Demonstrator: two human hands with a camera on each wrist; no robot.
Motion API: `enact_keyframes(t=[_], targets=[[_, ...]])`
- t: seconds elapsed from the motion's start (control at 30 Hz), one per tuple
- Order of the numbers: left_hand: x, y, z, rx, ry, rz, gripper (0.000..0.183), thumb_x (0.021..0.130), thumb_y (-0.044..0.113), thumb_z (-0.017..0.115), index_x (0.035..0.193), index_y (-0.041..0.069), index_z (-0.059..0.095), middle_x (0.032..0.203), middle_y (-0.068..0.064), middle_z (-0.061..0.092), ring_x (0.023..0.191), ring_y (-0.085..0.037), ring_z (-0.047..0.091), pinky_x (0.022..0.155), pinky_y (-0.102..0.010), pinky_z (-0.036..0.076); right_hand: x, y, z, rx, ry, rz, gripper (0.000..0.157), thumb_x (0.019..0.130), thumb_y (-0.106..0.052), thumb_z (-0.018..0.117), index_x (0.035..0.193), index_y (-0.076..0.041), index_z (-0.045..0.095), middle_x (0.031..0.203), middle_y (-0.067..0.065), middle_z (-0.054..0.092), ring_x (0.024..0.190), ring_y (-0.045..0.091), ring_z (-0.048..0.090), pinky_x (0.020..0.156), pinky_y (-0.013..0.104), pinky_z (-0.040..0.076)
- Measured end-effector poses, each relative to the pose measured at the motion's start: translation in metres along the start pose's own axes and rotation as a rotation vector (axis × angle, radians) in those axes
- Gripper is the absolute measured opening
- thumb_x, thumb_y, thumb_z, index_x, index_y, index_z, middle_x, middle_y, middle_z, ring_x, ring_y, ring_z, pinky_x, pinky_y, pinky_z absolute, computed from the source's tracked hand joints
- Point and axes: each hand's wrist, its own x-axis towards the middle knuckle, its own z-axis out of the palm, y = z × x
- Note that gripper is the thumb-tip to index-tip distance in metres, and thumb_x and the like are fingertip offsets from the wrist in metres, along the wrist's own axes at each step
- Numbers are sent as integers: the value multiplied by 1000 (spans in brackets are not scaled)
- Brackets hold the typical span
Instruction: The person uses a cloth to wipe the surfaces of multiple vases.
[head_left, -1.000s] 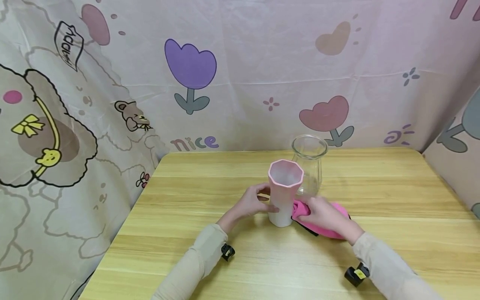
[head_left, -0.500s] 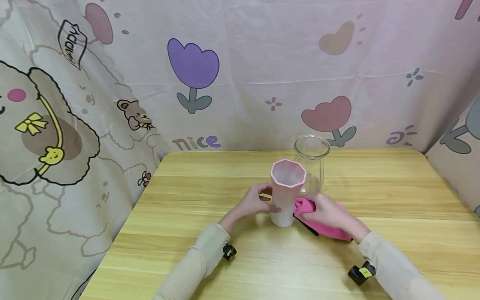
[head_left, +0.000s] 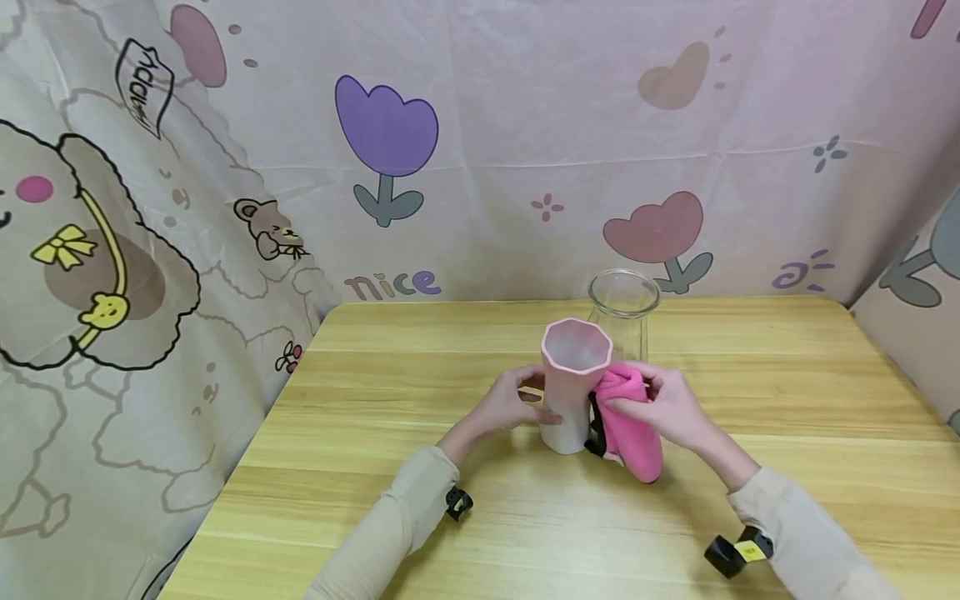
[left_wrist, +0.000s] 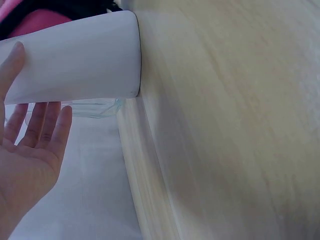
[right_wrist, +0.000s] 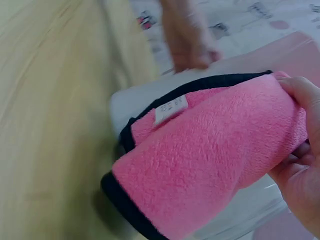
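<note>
A tall faceted vase, pink at the rim and fading to white below, stands upright on the wooden table. My left hand holds it from the left, thumb on the near side and fingers toward the back. On its right side my right hand grips a pink fleecy cloth with black edging, thumb on top, up against the vase's wall. In the right wrist view the cloth hangs folded, showing a small white label. The left wrist view shows the vase's white lower part between thumb and fingers.
Behind the pink vase and cloth stands a clear glass vase, partly hidden by them. The wooden table ends at a printed curtain at the back, and more printed fabric hangs at the left and right.
My right hand has lifted the pink cloth from lying spread on the table and brought it up along the vase's right side, so it hangs folded. The left hand stays on the vase.
</note>
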Motion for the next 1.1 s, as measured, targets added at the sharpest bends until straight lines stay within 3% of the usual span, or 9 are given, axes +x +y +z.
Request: enact_keyframes(t=[0.17,0.33,0.47,0.63,0.83,0.97,1.1], targets=[[-1,1,-1,5,2,-7,57,64,9,81,115,10,58,108,-2,61,99,-13,56,85,-26,49,1,-20,-7,38,98,-67,46,73,6,70,116,9,55,101,-18,63,89,1,60,69,18,52],[-1,1,-1,0,3,-1,56,64,8,81,116,10,58,108,-1,61,99,-13,56,87,-29,48,3,-38,-12,126,176,-134,48,69,16,68,115,9,56,105,-12,65,91,3,61,74,15,50],[0,1,-1,-1,2,1,56,65,9,81,116,10,58,108,-1,62,99,-12,56,87,-29,48,5,-44,-12,114,194,-185,51,66,18,69,114,9,57,108,-10,64,94,5,60,77,14,50],[0,1,-1,-8,-1,0,56,65,9,81,116,10,58,108,-3,62,99,-14,56,88,-31,48,4,-39,-9,65,191,-203,51,65,19,69,113,11,56,109,-12,63,95,4,60,75,14,49],[-1,1,-1,6,8,-3,57,63,9,82,115,10,58,106,-2,62,98,-13,56,87,-31,48,2,-26,-3,-17,153,-147,49,68,9,72,115,6,58,108,-18,61,92,1,59,70,15,51],[-1,1,-1,9,5,-5,57,63,9,82,115,10,58,106,-2,62,98,-14,56,86,-30,49,1,-12,1,-82,94,-98,45,71,0,74,114,0,61,109,-3,63,91,0,58,69,18,52],[-3,10,-2,1,-10,-6,57,64,7,81,116,8,58,107,-4,61,99,-15,56,87,-32,48,0,-1,4,-151,14,-58,31,73,-6,74,102,-1,64,97,10,64,81,3,59,64,22,54]])
